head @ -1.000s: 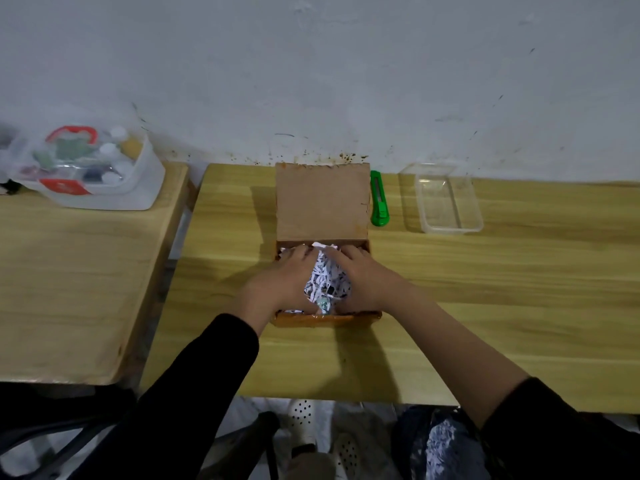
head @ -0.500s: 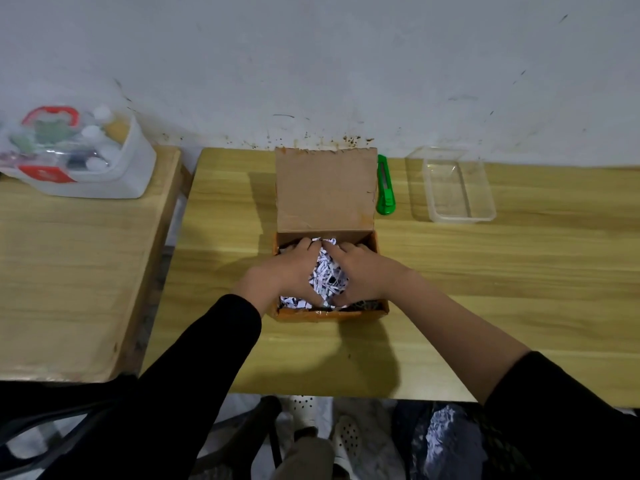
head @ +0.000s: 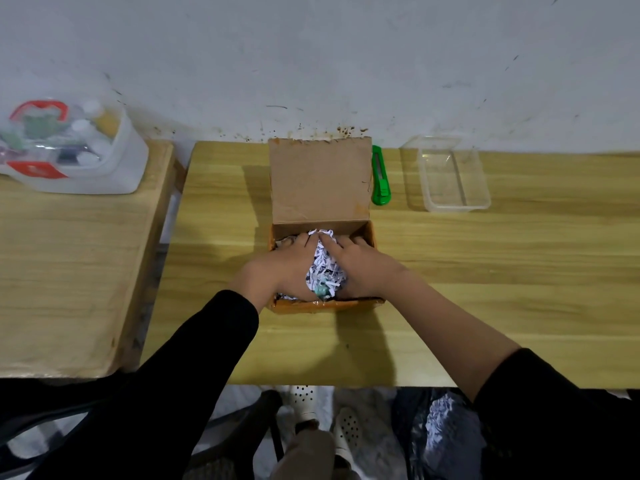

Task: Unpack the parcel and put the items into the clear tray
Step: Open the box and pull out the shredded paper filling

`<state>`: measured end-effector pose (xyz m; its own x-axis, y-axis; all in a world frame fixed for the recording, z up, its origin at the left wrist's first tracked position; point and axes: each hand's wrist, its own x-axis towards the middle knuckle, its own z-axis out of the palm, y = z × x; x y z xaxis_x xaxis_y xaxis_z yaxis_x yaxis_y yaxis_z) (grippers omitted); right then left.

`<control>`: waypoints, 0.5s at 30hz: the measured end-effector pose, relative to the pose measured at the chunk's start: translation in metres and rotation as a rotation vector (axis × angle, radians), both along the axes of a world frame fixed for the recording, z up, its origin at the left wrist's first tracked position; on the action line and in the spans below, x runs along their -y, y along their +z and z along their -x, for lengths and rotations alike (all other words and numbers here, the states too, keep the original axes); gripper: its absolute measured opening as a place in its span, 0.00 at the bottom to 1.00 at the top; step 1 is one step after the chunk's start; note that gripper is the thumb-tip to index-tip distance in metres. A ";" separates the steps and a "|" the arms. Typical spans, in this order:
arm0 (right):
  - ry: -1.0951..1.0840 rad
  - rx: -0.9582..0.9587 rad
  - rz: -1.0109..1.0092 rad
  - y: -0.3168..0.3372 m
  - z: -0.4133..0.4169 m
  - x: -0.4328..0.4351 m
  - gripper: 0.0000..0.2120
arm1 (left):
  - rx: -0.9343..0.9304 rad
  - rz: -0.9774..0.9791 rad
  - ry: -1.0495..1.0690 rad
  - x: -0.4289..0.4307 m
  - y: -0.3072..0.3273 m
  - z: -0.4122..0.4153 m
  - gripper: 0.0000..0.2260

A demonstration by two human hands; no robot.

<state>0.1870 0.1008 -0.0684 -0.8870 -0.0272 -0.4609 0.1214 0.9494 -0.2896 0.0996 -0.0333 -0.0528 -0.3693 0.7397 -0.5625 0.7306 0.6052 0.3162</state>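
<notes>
Parcel point(head: 320, 237) lying open mid-table, both hands gathering its shredded paper filling.

Cardboard box is sitting near the table's far edge, its lid flap standing up toward the wall and its long axis running from near edge to far edge. Left hand point(head: 277, 271) and right hand point(head: 360, 268) are cupping the shredded paper point(head: 325, 271) between them, fingers curled in around the wad. Judging by this, the digging-out step is under way; next comes lifting the filling clear to expose items for the clear tray point(head: 450, 178), lying empty toward the far right.
</notes>
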 end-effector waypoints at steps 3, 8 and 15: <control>-0.014 0.005 0.002 -0.001 0.000 0.000 0.50 | -0.032 -0.019 0.011 0.000 -0.004 -0.003 0.49; -0.012 -0.027 -0.028 0.000 0.002 0.003 0.50 | -0.059 -0.042 0.040 0.000 -0.010 -0.005 0.46; -0.068 -0.063 -0.016 -0.002 0.002 0.007 0.48 | -0.016 -0.137 0.122 0.002 -0.010 -0.006 0.40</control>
